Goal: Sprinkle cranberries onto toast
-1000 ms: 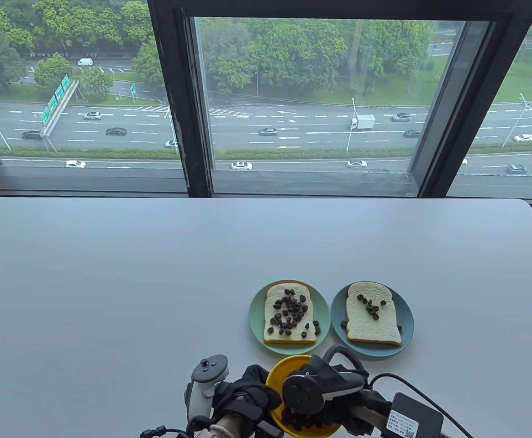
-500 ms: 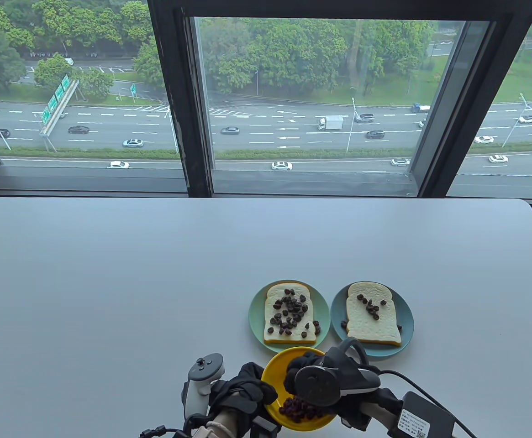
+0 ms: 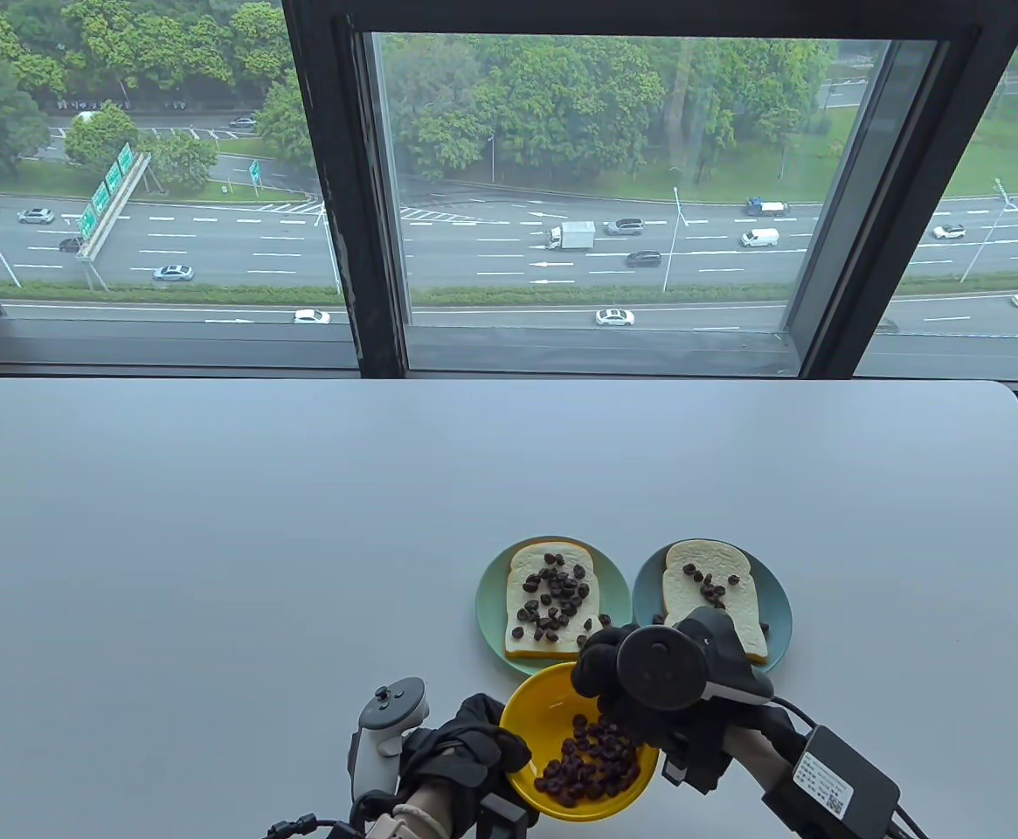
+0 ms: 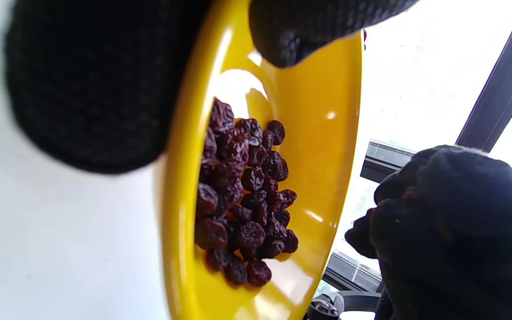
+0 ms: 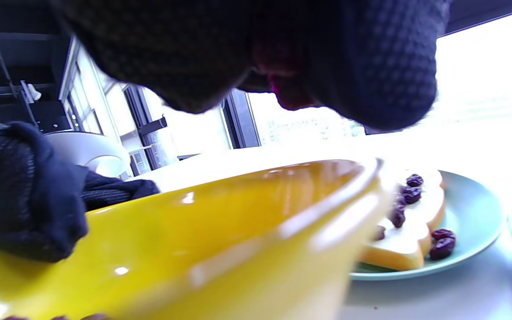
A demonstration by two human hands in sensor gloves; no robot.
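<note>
Our right hand (image 3: 648, 673) has lifted out of the yellow bowl (image 3: 543, 708) and moved toward the far rim, where a second ago it was down among the cranberries (image 3: 592, 760). In the right wrist view its fingers (image 5: 371, 66) are bunched together with a dark red bit showing between them, so we judge this grip is closed on a pinch of cranberries, though we cannot see how many. That suggests the scoop is done and the carry to the bread has begun.

Our left hand (image 3: 465, 752) grips the bowl's left rim, thumb (image 4: 300, 31) over the edge, as it did before; the bowl looks tipped up off the bench (image 3: 211, 542).

Beyond the bowl, the left toast (image 3: 552, 612) on its green plate (image 3: 487, 603) is well covered. The right toast (image 3: 709, 612) on the blue plate (image 3: 775, 603), beyond and to the right of the bowl, carries only a small cluster near its top. The right hand hangs just over that slice's near left corner, so we reckon the next pinch belongs there, released low enough that pieces do not roll onto the plate
</note>
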